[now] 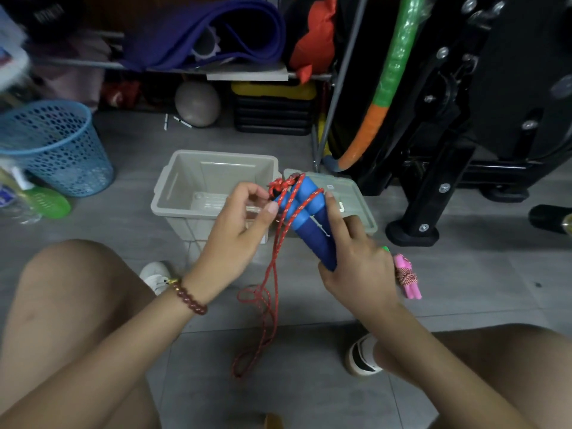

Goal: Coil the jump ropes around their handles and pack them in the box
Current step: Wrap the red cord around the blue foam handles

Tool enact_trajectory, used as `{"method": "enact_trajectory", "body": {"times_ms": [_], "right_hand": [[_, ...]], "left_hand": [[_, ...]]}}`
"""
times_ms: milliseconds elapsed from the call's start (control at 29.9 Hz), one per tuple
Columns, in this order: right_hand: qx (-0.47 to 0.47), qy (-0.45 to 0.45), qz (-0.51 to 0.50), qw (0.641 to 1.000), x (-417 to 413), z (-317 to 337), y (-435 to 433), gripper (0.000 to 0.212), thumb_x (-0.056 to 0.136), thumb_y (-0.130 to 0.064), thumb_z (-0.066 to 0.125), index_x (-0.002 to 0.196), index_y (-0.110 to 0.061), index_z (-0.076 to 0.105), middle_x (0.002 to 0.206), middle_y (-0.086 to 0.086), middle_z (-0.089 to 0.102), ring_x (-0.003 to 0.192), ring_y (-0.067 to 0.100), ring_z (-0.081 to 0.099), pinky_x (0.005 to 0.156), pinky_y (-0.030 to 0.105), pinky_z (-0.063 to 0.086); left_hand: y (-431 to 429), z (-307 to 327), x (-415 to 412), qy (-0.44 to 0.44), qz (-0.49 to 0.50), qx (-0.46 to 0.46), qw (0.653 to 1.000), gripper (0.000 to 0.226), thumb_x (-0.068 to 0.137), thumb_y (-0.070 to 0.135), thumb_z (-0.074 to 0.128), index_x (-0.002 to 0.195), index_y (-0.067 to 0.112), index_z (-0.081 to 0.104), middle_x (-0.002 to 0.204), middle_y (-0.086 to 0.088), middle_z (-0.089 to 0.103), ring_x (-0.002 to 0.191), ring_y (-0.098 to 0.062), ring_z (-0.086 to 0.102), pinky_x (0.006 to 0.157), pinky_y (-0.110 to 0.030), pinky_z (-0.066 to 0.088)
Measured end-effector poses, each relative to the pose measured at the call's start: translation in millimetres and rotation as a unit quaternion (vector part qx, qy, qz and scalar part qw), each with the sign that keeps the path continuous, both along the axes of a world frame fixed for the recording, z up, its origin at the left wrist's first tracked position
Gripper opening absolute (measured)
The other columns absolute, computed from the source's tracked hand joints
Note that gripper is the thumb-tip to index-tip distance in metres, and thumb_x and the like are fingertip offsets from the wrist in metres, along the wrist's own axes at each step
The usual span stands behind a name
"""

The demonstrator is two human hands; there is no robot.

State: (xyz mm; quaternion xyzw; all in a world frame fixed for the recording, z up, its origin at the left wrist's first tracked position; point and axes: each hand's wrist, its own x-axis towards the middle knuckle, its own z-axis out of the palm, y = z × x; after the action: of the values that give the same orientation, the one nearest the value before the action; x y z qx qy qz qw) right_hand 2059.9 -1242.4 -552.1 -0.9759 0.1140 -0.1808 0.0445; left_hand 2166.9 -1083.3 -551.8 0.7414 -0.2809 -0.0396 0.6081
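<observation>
My right hand grips two blue jump-rope handles held together, tips pointing up and away. A red cord crosses the handles in a couple of turns and hangs down in loose loops to the floor. My left hand pinches the cord beside the handle tops. Just behind the hands stands the open beige box, with its lid lying to its right. A pink-handled jump rope, coiled, lies on the floor right of my right hand.
A blue mesh basket stands at the left, a green item beside it. Black exercise equipment fills the right. A shelf with a purple mat, a ball and a black-yellow case lies behind. My knees frame the grey tile floor.
</observation>
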Motion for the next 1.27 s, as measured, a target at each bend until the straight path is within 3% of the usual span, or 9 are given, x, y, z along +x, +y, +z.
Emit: {"method": "enact_trajectory", "body": {"times_ms": [67, 200, 401, 601, 768, 868, 1069, 1135, 1269], "right_hand": [[-0.021, -0.008, 0.005, 1.0, 0, 0, 1, 0.099, 0.054, -0.019, 0.077, 0.143, -0.014, 0.036, 0.084, 0.006, 0.055, 0.045, 0.022, 0.048, 0.042, 0.02, 0.018], [-0.054, -0.007, 0.018, 0.998, -1, -2, 2, 0.098, 0.056, -0.017, 0.075, 0.143, -0.017, 0.03, 0.085, 0.008, 0.054, 0.049, 0.023, 0.047, 0.043, 0.022, 0.022], [-0.104, -0.021, 0.047, 0.993, -1, -8, -6, 0.096, 0.059, -0.014, 0.075, 0.144, -0.021, 0.03, 0.088, 0.01, 0.056, 0.057, 0.025, 0.051, 0.043, 0.029, 0.038], [-0.127, -0.029, 0.049, 0.99, -2, -14, -7, 0.095, 0.059, -0.012, 0.076, 0.144, -0.021, 0.032, 0.085, 0.01, 0.055, 0.056, 0.024, 0.049, 0.045, 0.029, 0.039], [-0.129, -0.046, 0.058, 0.989, 1, -11, -7, 0.093, 0.062, -0.01, 0.072, 0.144, -0.022, 0.031, 0.086, 0.01, 0.055, 0.057, 0.024, 0.049, 0.044, 0.03, 0.041], [-0.156, -0.049, 0.077, 0.984, 3, -15, -1, 0.088, 0.064, -0.011, 0.068, 0.144, -0.023, 0.033, 0.087, 0.008, 0.056, 0.057, 0.024, 0.049, 0.046, 0.03, 0.039], [-0.176, -0.069, 0.095, 0.977, 3, -17, 5, 0.084, 0.064, -0.011, 0.065, 0.141, -0.026, 0.036, 0.087, 0.005, 0.058, 0.057, 0.022, 0.049, 0.047, 0.029, 0.036], [-0.183, -0.073, 0.097, 0.976, 3, -17, 3, 0.083, 0.066, -0.01, 0.064, 0.142, -0.026, 0.036, 0.088, 0.005, 0.058, 0.058, 0.022, 0.05, 0.047, 0.03, 0.038], [-0.203, -0.063, 0.105, 0.971, 3, -20, 2, 0.084, 0.066, -0.008, 0.064, 0.143, -0.026, 0.035, 0.089, 0.005, 0.059, 0.058, 0.022, 0.049, 0.048, 0.03, 0.039]], "left_hand": [[-1, 7, 4, -0.006, 0.023, -0.029, 0.999, 0.026, 0.083, 0.043, 0.05, 0.099, 0.023, 0.05, 0.102, 0.004, 0.055, 0.099, -0.006, 0.054, 0.086, -0.023, 0.044], [1, 18, 12, 0.102, -0.014, -0.059, 0.993, 0.032, 0.075, 0.03, 0.066, 0.104, 0.02, 0.056, 0.099, 0.008, 0.063, 0.092, -0.003, 0.06, 0.078, -0.017, 0.048], [3, 20, 12, 0.085, 0.007, -0.027, 0.996, 0.023, 0.073, 0.0, 0.074, 0.084, 0.014, 0.06, 0.088, 0.006, 0.065, 0.081, 0.003, 0.061, 0.076, -0.015, 0.049], [3, 13, 8, 0.028, 0.065, 0.022, 0.997, 0.025, 0.075, 0.003, 0.073, 0.072, 0.024, 0.061, 0.092, 0.003, 0.067, 0.088, -0.014, 0.065, 0.079, -0.036, 0.055], [2, 20, 7, 0.116, 0.041, -0.052, 0.991, 0.011, 0.082, 0.004, 0.067, 0.081, 0.013, 0.06, 0.094, -0.001, 0.066, 0.086, -0.009, 0.063, 0.078, -0.027, 0.053], [2, 22, 7, 0.132, 0.024, -0.062, 0.989, 0.018, 0.082, 0.004, 0.066, 0.094, 0.016, 0.062, 0.095, -0.001, 0.067, 0.086, -0.006, 0.064, 0.075, -0.018, 0.051], [10, 29, 13, 0.136, -0.048, -0.03, 0.989, 0.022, 0.079, 0.002, 0.068, 0.1, 0.006, 0.07, 0.101, -0.006, 0.071, 0.094, -0.014, 0.068, 0.081, -0.021, 0.054], [12, 26, 16, 0.091, -0.041, 0.007, 0.995, 0.02, 0.082, 0.008, 0.066, 0.101, 0.015, 0.07, 0.107, 0.002, 0.065, 0.102, -0.009, 0.063, 0.087, -0.019, 0.049], [15, 17, 20, -0.059, 0.011, 0.136, 0.989, 0.014, 0.081, 0.025, 0.07, 0.095, 0.024, 0.074, 0.088, 0.009, 0.056, 0.088, -0.007, 0.056, 0.075, -0.02, 0.045]]}}
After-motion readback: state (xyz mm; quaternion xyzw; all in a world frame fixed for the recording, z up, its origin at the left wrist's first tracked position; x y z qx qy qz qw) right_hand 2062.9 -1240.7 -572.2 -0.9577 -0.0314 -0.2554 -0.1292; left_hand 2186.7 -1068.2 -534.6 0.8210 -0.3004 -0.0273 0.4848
